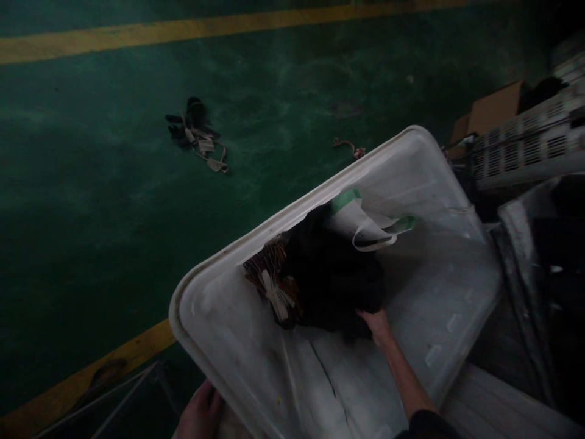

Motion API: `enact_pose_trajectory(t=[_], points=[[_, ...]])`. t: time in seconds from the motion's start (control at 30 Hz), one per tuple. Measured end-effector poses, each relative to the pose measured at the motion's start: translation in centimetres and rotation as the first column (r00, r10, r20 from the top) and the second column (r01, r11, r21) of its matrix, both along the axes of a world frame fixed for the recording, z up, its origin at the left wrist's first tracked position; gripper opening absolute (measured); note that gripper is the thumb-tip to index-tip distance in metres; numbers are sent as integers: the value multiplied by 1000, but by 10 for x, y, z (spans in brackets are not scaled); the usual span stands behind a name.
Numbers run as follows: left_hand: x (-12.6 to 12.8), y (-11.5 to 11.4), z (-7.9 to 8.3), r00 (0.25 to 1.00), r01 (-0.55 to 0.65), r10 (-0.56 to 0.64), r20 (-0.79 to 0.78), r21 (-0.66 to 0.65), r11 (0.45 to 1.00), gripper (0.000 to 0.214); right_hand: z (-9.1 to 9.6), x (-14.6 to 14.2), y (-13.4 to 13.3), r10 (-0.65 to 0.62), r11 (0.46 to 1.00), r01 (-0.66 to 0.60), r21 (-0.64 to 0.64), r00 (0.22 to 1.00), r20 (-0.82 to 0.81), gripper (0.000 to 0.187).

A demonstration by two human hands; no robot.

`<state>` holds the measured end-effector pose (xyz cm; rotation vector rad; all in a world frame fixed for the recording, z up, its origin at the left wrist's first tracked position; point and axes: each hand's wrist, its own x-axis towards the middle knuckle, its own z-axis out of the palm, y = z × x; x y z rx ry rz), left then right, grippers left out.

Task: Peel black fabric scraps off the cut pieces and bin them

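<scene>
A large white plastic bin [439, 256] stands tilted in front of me, with a dark crack line in its inner surface. Inside lies a heap of black cloth [333, 274], and my right hand [375, 324] grips its near right edge, the fingertips partly hidden in the dark fabric. My left hand [201, 413] is curled at the bin's near left rim, cut off by the lower frame edge. Beside the cloth lies a bundle of brown and cream strips [276, 292]. A white and green bag-like piece with a loop [361, 219] rests at the cloth's far side.
On the green floor [114, 140] lies a small pile of dark scraps and pale strips [196, 134]. A pinkish cord [350, 148] lies behind the bin. White slatted crates [525, 152] and cardboard [496, 110] stand at right. A metal frame [121, 399] is at lower left.
</scene>
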<state>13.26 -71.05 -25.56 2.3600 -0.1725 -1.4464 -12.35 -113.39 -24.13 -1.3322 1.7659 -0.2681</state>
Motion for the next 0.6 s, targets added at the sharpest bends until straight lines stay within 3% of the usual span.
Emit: enact_pose_trajectory(t=[0.1,0.3,0.6], points=[[0,4,-3,1000,-9,9,0,-46,999,37,7,-1,20,-102,989,96,113,993,51,49],[-3,6,-6,997,-32,38,71,-73,997,39,10,-10,59,-269,917,242,318,962,44,31],[0,4,0,998,-17,23,55,-106,994,39,13,-10,103,-325,853,258,454,943,74,30]])
